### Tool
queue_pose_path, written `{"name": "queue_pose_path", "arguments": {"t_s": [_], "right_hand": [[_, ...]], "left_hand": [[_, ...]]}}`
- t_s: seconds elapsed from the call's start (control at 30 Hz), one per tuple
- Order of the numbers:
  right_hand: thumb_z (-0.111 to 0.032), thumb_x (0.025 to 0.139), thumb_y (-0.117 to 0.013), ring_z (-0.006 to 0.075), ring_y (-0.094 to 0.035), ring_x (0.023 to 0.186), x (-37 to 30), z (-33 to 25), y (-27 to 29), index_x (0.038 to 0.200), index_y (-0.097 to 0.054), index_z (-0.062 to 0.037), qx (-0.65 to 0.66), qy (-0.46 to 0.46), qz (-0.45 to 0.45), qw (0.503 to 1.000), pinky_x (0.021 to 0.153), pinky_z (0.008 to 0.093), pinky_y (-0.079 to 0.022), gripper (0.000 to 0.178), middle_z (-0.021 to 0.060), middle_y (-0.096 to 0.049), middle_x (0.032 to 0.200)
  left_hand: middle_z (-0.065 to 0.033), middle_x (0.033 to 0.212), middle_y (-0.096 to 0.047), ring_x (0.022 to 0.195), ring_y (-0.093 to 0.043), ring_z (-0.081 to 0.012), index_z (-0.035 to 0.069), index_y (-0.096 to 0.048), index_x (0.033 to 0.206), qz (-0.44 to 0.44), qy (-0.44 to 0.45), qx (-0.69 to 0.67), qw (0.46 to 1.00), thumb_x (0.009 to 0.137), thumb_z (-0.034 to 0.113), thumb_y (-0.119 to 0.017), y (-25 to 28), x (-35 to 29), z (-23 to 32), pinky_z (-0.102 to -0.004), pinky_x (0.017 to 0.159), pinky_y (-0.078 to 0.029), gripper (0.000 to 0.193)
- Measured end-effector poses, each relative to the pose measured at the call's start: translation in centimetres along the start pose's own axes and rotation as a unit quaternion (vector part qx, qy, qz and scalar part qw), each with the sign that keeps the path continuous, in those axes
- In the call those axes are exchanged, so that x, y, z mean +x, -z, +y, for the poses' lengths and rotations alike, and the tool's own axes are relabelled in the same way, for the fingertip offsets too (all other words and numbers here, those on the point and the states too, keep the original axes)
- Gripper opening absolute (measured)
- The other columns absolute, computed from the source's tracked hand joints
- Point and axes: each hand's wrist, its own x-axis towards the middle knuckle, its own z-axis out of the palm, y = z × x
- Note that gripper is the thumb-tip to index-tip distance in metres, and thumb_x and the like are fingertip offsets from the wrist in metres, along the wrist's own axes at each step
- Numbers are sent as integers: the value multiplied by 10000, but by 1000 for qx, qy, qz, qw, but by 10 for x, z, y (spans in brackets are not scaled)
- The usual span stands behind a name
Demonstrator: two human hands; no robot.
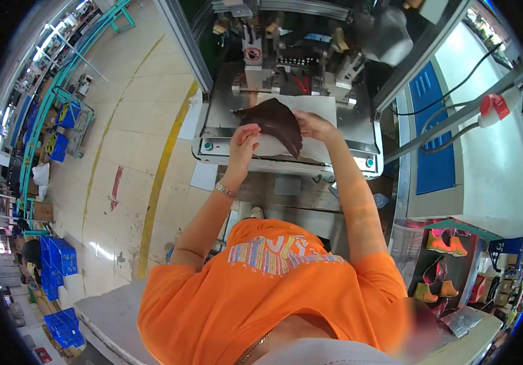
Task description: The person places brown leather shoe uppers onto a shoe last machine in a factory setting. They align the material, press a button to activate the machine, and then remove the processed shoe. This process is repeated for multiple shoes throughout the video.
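A curved dark brown leather piece (272, 121), resembling part of a shoe upper, is between my two hands above the machine's worktable. At its left edge, my left hand (245, 145) is closed, with thumb and fingers curled together against the leather. My right hand (314, 126) pinches the opposite edge, its fingertips partly behind the piece. Underneath, a pale sheet (325, 109) covers the middle of the metal worktable (216, 125). Just beyond the leather stand the machine's metal clamps (260, 79).
Green buttons (208, 146) sit at both front corners of the machine. Red-handled pliers (301, 83) lie among the fixtures. To the right is a white cabinet (486, 176) with a blue panel, a red plug (492, 107) and a shelf of small boots (438, 242). Blue crates (61, 255) stand far left.
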Motion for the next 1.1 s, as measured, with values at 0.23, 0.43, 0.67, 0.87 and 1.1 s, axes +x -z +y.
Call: {"name": "queue_pose_path", "arguments": {"t_s": [0.23,0.43,0.67,0.87,1.1], "right_hand": [[-45,704,-550,327,-598,858,-13,-23,-187,1094,-548,-9,-588,321,149,727,744,384,-472,391,182,-613,942],[-77,733,-565,371,-593,857,-34,-10,-238,1092,-535,-2,-567,414,85,707,745,434,-472,368,219,-597,941],[-382,652,-735,298,-574,995,2,-50,-153,1139,-512,36,-570,282,206,744,815,362,-459,679,213,-563,1099],[-256,586,-776,266,-620,835,53,-76,-126,1004,-647,-124,-643,154,84,745,750,344,-466,457,138,-653,914],[-56,629,-699,212,-606,744,-13,-120,-148,917,-648,-33,-618,198,13,761,686,326,-448,293,128,-648,775]], "left_hand": [[-85,1205,-493,978,-531,-181,50,-355,1302,-81,13,350,933,745,482,-654,66,102,92,-272,681,-461,766],[-200,1066,-584,930,-596,-281,43,-468,1222,-253,-26,608,752,688,185,-642,88,149,106,-339,708,-497,580],[-201,876,-630,795,-628,-303,16,-569,1084,-294,9,634,715,675,41,-531,67,157,98,-368,622,-494,411],[-224,958,-602,826,-610,-312,18,-538,1130,-396,19,661,637,698,-52,-465,42,147,138,-384,692,-474,444],[-232,970,-589,939,-569,-341,19,-545,1091,-455,-118,668,576,667,-40,-497,33,128,185,-369,785,-439,431]]}}
